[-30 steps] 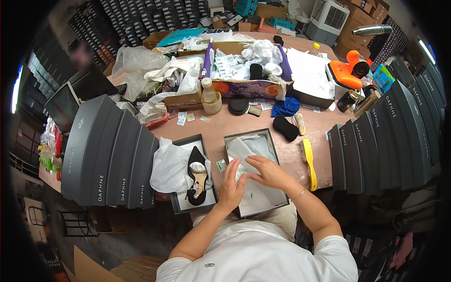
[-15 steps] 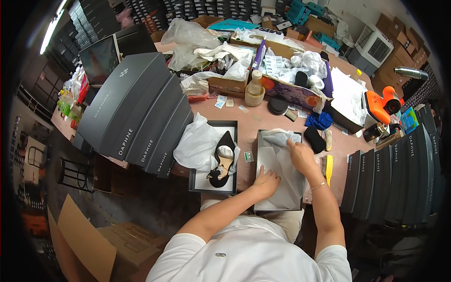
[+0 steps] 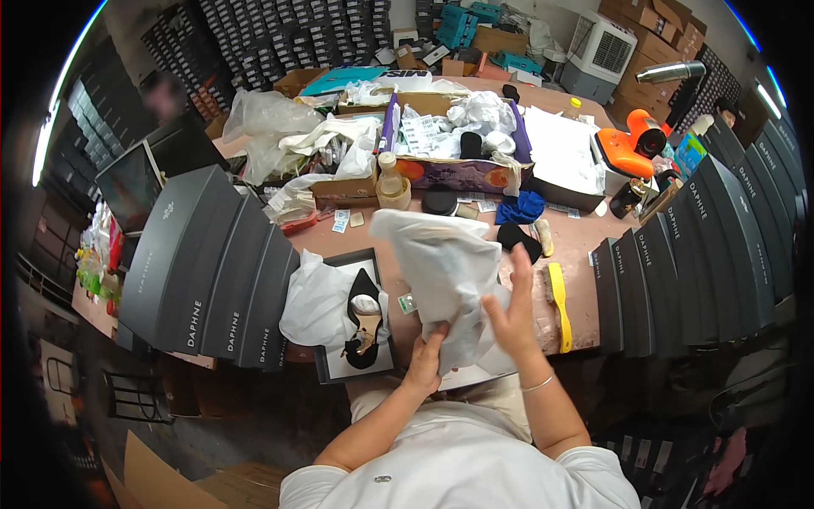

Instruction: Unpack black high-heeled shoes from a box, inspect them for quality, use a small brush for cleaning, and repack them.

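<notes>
Both hands are lifting one sheet of white tissue paper (image 3: pixel 441 271) above the surface (image 3: pixel 577 237). The left hand (image 3: pixel 426 363) is pinching its lower edge; the right hand (image 3: pixel 514 314) is lying open-palmed against its right side. The sheet's long axis is running up and away from the person, the left hand nearer. Beneath it, probably, is sitting one open box; beside it one lid (image 3: pixel 332 370) is carrying one black heeled shoe (image 3: pixel 360 318)

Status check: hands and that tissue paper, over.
Left hand gripping white tissue paper sheet at its bottom. Right hand flat against its side. Sheet lifted, hiding the open box.
</notes>
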A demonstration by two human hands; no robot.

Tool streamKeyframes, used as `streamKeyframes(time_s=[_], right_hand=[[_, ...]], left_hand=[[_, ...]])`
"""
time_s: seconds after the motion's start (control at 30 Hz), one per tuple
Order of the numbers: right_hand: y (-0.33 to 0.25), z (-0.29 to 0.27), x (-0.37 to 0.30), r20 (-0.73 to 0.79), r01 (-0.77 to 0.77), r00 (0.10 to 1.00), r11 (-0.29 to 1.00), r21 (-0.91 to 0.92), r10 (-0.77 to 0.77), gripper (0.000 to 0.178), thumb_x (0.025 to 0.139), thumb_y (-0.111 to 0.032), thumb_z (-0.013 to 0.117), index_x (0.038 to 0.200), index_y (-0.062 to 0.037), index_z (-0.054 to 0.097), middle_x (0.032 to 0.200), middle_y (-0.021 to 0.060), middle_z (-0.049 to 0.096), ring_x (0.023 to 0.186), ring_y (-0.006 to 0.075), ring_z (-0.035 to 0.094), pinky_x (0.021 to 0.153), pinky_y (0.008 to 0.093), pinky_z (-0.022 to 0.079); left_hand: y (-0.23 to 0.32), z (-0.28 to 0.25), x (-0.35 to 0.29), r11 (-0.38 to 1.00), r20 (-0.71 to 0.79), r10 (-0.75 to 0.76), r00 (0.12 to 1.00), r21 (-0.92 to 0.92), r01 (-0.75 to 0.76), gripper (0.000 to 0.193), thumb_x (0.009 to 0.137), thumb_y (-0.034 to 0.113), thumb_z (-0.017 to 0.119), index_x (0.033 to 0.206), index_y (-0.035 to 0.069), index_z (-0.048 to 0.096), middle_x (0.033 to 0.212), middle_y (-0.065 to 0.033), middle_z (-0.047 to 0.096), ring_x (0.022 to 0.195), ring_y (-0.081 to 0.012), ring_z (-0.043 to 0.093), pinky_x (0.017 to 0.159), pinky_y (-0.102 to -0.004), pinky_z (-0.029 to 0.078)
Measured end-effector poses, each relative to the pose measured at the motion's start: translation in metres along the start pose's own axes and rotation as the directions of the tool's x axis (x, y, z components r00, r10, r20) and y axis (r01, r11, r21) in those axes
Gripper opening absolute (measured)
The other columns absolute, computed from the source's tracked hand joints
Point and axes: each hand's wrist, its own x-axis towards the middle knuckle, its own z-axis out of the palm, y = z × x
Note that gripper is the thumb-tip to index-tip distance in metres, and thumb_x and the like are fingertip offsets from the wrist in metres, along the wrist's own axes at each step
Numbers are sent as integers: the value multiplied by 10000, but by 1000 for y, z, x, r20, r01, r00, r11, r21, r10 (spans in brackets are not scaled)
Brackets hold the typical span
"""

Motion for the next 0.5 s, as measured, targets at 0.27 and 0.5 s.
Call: streamKeyframes(time_s=[0.27,0.5], right_hand=[[-35,-17,-35,567,194,774,957,213,-283,107,834,-101,616,791,-16,568,787,99,595,672,221,595,602,353,471],[4,-68,-4,609,106,790,963,-249,70,307,804,-182,714,1045,-11,632,962,148,645,889,315,636,785,389,507]], left_hand=[[20,-12,-2,980,-70,-90,993,-184,76,487,938,529,454,1186,118,538,961,-14,642,756,-100,628,495,-251,468],[32,-47,-2,694,208,253,945,642,-327,407,946,210,553,1293,3,500,1180,-85,613,1060,-181,591,904,-299,470]])
